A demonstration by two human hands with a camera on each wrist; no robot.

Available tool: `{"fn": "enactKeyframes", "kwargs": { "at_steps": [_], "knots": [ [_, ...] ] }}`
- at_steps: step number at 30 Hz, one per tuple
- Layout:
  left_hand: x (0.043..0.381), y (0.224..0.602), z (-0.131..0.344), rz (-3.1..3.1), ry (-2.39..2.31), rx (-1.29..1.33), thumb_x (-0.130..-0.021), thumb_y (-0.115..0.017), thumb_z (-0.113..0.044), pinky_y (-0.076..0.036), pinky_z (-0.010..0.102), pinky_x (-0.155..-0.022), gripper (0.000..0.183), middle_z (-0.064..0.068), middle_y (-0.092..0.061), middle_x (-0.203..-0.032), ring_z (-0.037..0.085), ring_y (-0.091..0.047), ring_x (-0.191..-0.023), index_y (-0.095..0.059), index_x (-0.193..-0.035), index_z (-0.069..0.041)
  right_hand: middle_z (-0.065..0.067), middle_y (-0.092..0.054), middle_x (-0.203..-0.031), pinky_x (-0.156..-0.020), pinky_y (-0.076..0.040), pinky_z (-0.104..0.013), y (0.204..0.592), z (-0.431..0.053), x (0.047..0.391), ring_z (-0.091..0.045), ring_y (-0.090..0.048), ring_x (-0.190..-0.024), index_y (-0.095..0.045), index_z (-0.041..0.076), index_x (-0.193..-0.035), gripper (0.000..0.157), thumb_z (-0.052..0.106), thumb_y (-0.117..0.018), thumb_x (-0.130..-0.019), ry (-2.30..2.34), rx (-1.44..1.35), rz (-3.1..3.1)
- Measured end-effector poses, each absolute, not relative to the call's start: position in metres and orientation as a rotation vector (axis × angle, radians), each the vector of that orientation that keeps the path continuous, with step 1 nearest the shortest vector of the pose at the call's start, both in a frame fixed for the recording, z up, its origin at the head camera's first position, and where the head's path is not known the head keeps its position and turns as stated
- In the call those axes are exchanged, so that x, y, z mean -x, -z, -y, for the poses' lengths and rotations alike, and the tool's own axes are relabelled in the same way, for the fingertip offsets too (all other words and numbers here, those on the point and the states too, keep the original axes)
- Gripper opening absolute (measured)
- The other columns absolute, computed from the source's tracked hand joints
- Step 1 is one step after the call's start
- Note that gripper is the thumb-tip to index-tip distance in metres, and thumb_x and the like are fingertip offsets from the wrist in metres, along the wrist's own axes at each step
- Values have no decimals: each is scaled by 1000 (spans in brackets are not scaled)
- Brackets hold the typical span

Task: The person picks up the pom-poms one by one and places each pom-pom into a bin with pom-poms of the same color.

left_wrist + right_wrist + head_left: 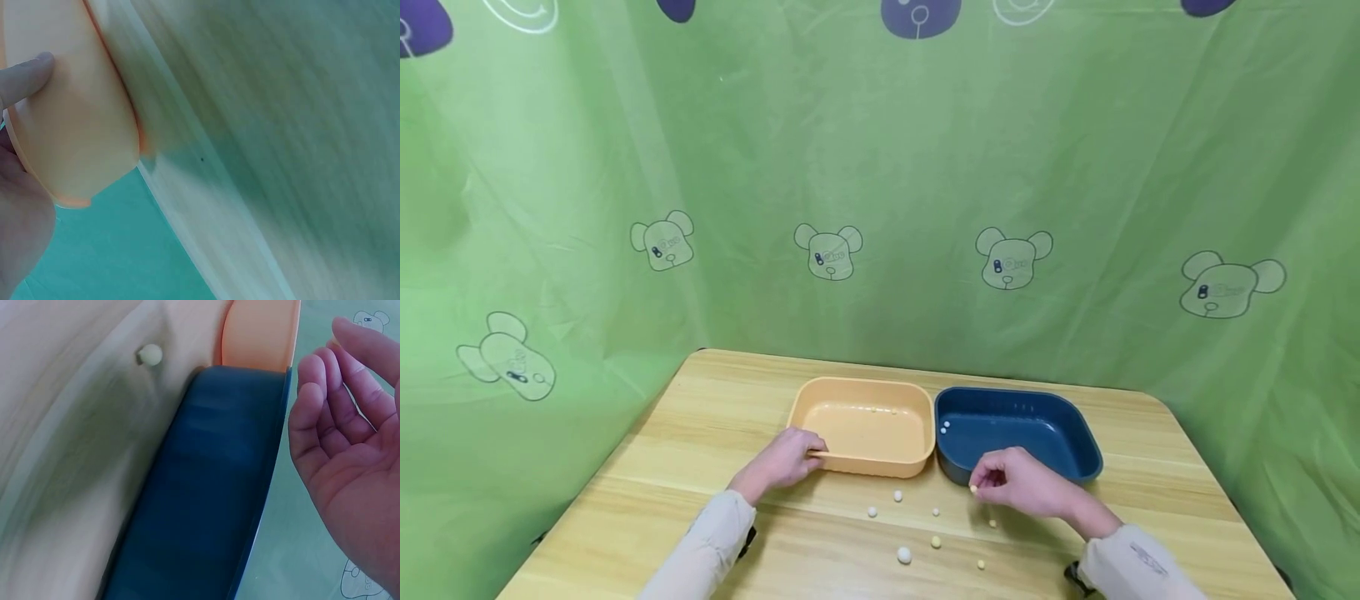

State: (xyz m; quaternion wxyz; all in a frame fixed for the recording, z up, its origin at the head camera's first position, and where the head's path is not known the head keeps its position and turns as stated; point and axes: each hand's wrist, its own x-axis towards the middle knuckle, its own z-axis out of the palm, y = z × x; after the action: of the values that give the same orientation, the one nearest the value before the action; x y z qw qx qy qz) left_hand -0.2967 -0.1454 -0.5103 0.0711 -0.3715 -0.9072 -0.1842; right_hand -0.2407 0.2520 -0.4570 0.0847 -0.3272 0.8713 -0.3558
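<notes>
Bead (973,489), head view: pinched by right hand (1022,486), seven o'clock of blue tray (996,427); I judge it light, firm, apt to roll; hold by its sides.
Orange tray (857,435), head view: left hand (784,458) grips rim, eight o'clock.
Loose balls (904,556), head view: five to nine o'clock of bead.
Thumb (26,79), left wrist view: against orange tray.
Blue tray, right wrist view: wall, I judge, obstructs low approach.

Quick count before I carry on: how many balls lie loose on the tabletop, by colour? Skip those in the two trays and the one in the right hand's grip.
White balls: 4
Yellow balls: 3
Total loose on the tabletop: 7
</notes>
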Motion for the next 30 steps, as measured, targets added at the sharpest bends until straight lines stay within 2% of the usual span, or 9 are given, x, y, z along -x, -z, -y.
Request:
{"fn": "enactKeyframes", "kwargs": {
  "at_steps": [7,12,20,30],
  "knots": [
    [295,510,145,2755,550,1100,-82,-71,-11,-49,29,-73,6,-8,-66,-80,7,-60,-75,-69,-82,-16,10,-60,-77,-63,-48,-24,456,-242,248,-6,-54,-70,-68,13,-85,8,20,-72,-84,1031,950,-2612],
    [296,510,145,2743,551,1107,-82,-71,-11,-49,28,-73,7,-9,-65,-79,6,-59,-74,-68,-81,-17,12,-60,-76,-62,-47,-24,451,-234,254,-5,-54,-69,-69,18,-84,5,22,-72,-84,996,984,-2662],
    [294,507,145,2726,549,1119,-83,-71,-11,-49,27,-71,9,-9,-65,-78,5,-58,-72,-66,-79,-17,12,-59,-74,-62,-47,-24,445,-221,265,-4,-53,-68,-69,14,-83,6,19,-70,-85,965,1036,-2685],
    [295,507,144,2707,549,1137,-83,-71,-11,-48,26,-68,11,-10,-64,-76,3,-55,-69,-64,-77,-17,11,-56,-72,-61,-44,-23,444,-210,275,-5,-50,-66,-66,16,-80,7,16,-69,-86,902,1009,-2712]
  ]
}}
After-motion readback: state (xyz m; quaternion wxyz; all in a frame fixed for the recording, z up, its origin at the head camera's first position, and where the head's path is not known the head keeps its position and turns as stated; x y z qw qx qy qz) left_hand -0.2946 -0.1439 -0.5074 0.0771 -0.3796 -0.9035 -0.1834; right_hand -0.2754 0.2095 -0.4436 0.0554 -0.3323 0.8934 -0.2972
